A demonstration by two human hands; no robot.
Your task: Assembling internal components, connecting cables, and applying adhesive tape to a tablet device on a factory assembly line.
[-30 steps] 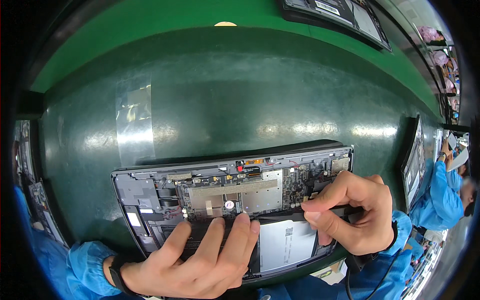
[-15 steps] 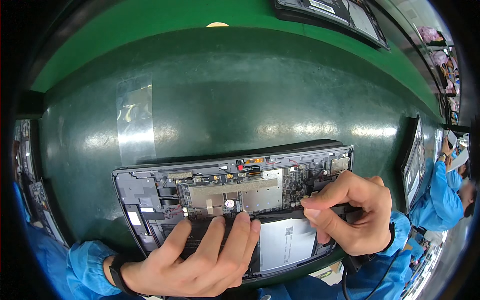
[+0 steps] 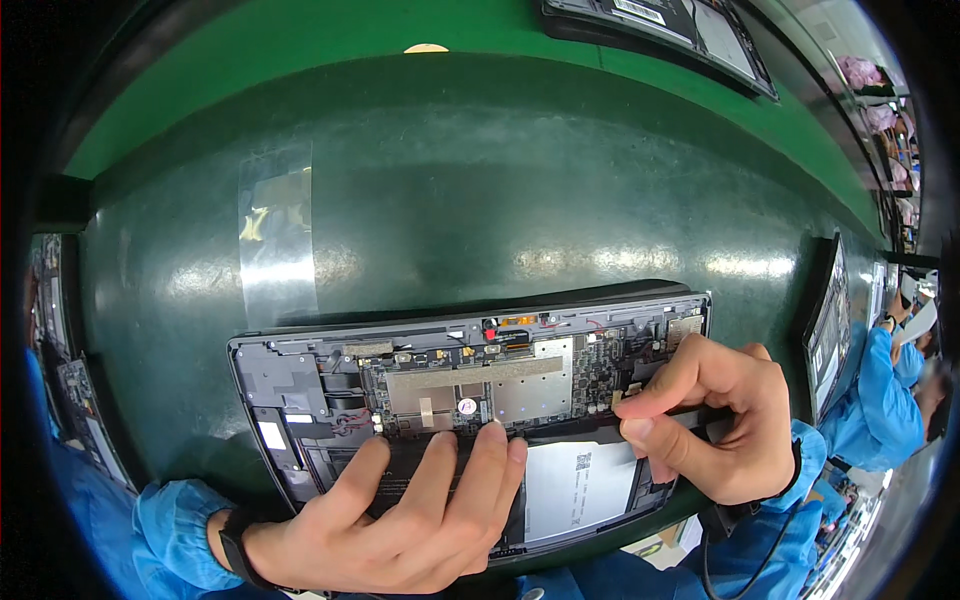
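An opened tablet-like device (image 3: 284,384) lies in front of me, its inside facing up. Across its upper half runs a circuit board (image 3: 590,372) with metal shields and a small round white sticker (image 3: 466,406). A silver-white battery (image 3: 570,482) fills part of the lower half. My left hand (image 3: 410,510) rests over the lower left half, fingers spread, tips along the board's lower edge. My right hand (image 3: 715,425) is closed, thumb and forefinger pinching at a thin black strip (image 3: 575,431) between board and battery. The pinched part is mostly hidden.
A clear plastic strip (image 3: 277,240) is on the green table beyond the device. Other opened devices lie at the far right (image 3: 665,30), the right side (image 3: 828,330) and the left edge (image 3: 85,405). A person in blue sleeves (image 3: 880,400) sits at the right.
The device and both hands appear slightly farther right, partly because the view has shifted. My left hand keeps its spread pose and my right hand its pinch.
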